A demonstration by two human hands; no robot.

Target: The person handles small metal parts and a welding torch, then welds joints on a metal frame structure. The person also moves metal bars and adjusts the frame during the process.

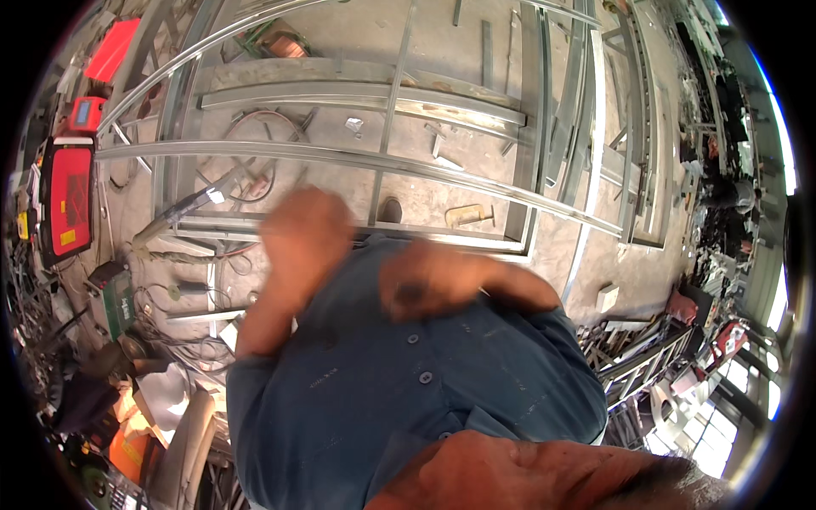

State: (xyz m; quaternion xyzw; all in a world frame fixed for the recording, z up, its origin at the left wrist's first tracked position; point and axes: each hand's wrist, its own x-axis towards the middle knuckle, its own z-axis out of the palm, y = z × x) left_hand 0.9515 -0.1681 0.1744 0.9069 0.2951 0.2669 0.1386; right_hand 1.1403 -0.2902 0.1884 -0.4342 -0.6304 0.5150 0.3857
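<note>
My left hand (pixel 308 223) is raised in front of my dark blue shirt (pixel 408 374), just on the near side of a metal frame (pixel 340 153) of square steel tubes. Motion smears its fingers, so I cannot make out anything in it. Close to my chest, my right hand (pixel 425 279) is bent inward and also blurred; a dark patch shows at its lower side, too unclear to name. Left of my left hand, a grey tool with a pale tip (pixel 191 204) leans by the frame. A yellowish C-clamp (pixel 469 216) lies beyond my right hand.
A red and black machine (pixel 68 200) stands at the left, with a smaller red box (pixel 87 113) by it. Cables (pixel 191 340) tangle on the floor at lower left. Steel profiles (pixel 552 102) run along the right. A green box (pixel 115 306) sits at the left.
</note>
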